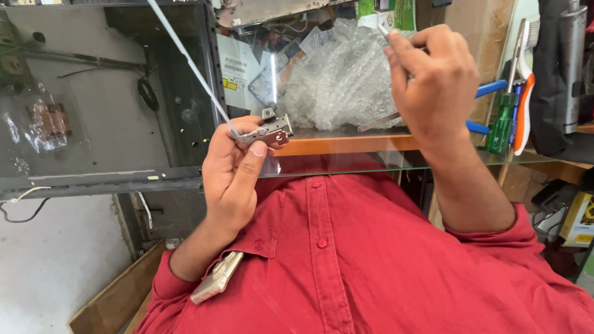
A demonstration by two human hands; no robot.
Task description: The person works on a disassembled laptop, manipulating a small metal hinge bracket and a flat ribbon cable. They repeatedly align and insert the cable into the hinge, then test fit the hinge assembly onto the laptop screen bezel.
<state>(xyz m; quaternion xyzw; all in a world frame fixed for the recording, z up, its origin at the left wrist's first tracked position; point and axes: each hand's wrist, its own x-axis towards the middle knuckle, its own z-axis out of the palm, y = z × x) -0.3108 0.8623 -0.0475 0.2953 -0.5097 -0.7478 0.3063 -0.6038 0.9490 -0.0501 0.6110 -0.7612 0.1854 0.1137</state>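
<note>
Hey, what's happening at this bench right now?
A person in a red shirt is working over a glass-topped counter. The left hand pinches a small grey metal hinge-like part with a long thin strip running up from it. The right hand is raised, its fingers closed on a slim metal tool. Bubble wrap, a green-handled screwdriver and blue-handled pliers lie behind.

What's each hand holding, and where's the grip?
Left hand: small metal hinge bracket, pinched at its near end by thumb and fingers. Right hand: thin tool, gripped along its shaft.
</note>
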